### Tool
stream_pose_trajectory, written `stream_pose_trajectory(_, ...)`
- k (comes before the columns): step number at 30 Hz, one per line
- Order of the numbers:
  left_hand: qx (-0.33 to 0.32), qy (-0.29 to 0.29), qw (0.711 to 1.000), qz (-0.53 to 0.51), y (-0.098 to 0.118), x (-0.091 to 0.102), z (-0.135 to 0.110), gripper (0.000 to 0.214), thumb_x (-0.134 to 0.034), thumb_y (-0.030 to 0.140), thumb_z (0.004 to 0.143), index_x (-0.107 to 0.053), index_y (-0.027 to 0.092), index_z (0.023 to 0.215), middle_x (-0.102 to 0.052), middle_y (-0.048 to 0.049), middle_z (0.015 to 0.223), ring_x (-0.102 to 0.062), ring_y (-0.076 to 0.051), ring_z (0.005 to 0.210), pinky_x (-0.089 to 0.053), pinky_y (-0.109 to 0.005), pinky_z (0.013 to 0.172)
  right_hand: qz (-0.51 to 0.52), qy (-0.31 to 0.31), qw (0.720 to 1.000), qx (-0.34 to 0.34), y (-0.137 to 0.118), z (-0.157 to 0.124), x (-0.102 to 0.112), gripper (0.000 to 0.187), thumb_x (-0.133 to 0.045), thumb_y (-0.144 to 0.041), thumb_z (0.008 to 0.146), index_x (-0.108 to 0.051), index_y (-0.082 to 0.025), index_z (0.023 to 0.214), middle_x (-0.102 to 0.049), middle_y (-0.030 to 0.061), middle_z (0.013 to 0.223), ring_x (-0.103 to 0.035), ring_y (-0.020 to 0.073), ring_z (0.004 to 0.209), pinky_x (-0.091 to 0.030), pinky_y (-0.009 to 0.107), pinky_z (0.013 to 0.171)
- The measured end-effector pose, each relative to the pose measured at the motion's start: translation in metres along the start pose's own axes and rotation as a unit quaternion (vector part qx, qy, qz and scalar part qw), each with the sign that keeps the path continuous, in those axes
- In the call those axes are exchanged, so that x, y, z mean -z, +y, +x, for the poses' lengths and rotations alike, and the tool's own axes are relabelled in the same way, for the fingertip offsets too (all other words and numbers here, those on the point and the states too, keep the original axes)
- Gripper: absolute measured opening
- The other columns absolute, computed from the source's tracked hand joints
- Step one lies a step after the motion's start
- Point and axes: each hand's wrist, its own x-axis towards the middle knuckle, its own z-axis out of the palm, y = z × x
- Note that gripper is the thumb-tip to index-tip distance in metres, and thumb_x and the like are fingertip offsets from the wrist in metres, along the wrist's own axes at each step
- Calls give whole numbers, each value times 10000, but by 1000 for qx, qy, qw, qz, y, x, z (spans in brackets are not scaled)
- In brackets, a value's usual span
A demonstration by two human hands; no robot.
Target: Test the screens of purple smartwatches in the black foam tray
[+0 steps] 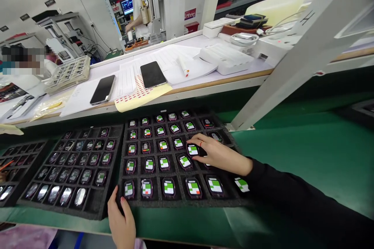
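A black foam tray (175,202) lies on the green belt (306,151), its pockets filled with several small watch bodies with lit green and white screens. My right hand (217,153) reaches over its right part, fingers stretched out, fingertips on one lit watch body (193,149). My left hand (121,218) rests at the tray's near left corner, fingers lying against its edge. A second black foam tray (96,206) to the left holds several watch bodies, mostly with dark screens.
A third tray (14,163) lies at the far left. Behind the belt a white shelf (204,81) carries two dark phones (103,89) (152,74), papers, a sheet of red stickers (140,91) and white boxes. A slanted white frame bar (292,62) crosses at right. Other people work behind.
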Motion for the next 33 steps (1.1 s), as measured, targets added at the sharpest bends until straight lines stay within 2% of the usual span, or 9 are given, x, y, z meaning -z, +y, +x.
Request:
stream_pose_trajectory(5, -3, 1, 1000, -2, -2, 0, 0, 656, -298, 616, 966, -466, 183, 1429, -524, -162, 1435, -487, -352, 1339, -467, -526, 1060, 139, 6, 989, -59, 9, 7, 4, 423, -640, -289, 870, -613, -223, 1287, -551, 102, 1324, -672, 204, 837, -580, 334, 782)
stream_pose_trajectory(7, -19, 5, 1000, -7, -4, 0, -1, 648, -308, 616, 963, -471, 188, 1422, -533, -158, 1425, -495, -347, 1333, -463, -527, 1066, 145, 24, 984, -99, 32, 20, 10, 438, -661, -329, 850, -632, -241, 1278, -596, 79, 1287, -672, 194, 811, -575, 322, 780)
stream_pose_trajectory(10, -34, 10, 999, -10, -8, -1, 0, 653, -309, 620, 959, -478, 178, 1410, -545, -162, 1410, -505, -349, 1324, -457, -539, 1069, 128, 30, 979, -158, 82, 47, 22, 545, -673, -359, 851, -583, -164, 1352, -690, 42, 897, -672, 206, 725, -575, 304, 702)
stream_pose_trajectory(12, -38, 16, 999, -12, -9, -1, 0, 672, -303, 628, 953, -487, 163, 1402, -551, -172, 1400, -508, -356, 1319, -460, -542, 1062, 97, 37, 975, -197, 116, 66, 28, 561, -679, -340, 854, -574, -121, 1360, -672, 31, 774, -676, 230, 731, -570, 323, 703)
stream_pose_trajectory(17, 4, 4, 1000, -11, -4, 0, 2, 696, -298, 650, 936, -496, 173, 1403, -562, -168, 1390, -520, -368, 1304, -499, -532, 1010, 34, 8, 973, -228, 165, 97, 26, 481, -702, -402, 933, -610, -137, 1324, -702, 100, 1014, -685, 252, 918, -566, 414, 852)
stream_pose_trajectory(22, -3, 5, 1000, -10, -5, -1, 3, 669, -305, 628, 945, -519, 164, 1377, -547, -174, 1407, -511, -366, 1314, -505, -514, 1005, 28, -28, 980, -196, 173, 99, 17, 498, -645, -491, 996, -600, -153, 1359, -642, 152, 1263, -633, 282, 1142, -504, 491, 1017)
stream_pose_trajectory(27, -59, 23, 998, -5, -17, -5, 7, 583, -351, 571, 962, -548, 170, 1336, -569, -167, 1382, -538, -343, 1287, -500, -487, 1013, 34, 18, 979, -199, 170, 83, 25, 529, -594, -431, 1009, -521, -153, 1453, -587, 182, 1371, -595, 303, 1229, -480, 490, 1062)
stream_pose_trajectory(29, -73, 29, 997, -4, -21, -6, 8, 562, -362, 553, 966, -555, 167, 1326, -575, -168, 1374, -547, -337, 1275, -500, -476, 1009, 42, 43, 977, -205, 162, 75, 29, 510, -522, -371, 1019, -497, -161, 1483, -589, 170, 1384, -645, 288, 1157, -517, 451, 1026)
stream_pose_trajectory(33, -77, 25, 997, -1, -23, -5, 8, 540, -370, 538, 974, -565, 166, 1314, -582, -167, 1369, -561, -333, 1250, -505, -461, 975, 67, 59, 978, -191, 128, 64, 30, 475, -380, -331, 1028, -585, -144, 1414, -727, 112, 1149, -731, 255, 820, -604, 383, 829)
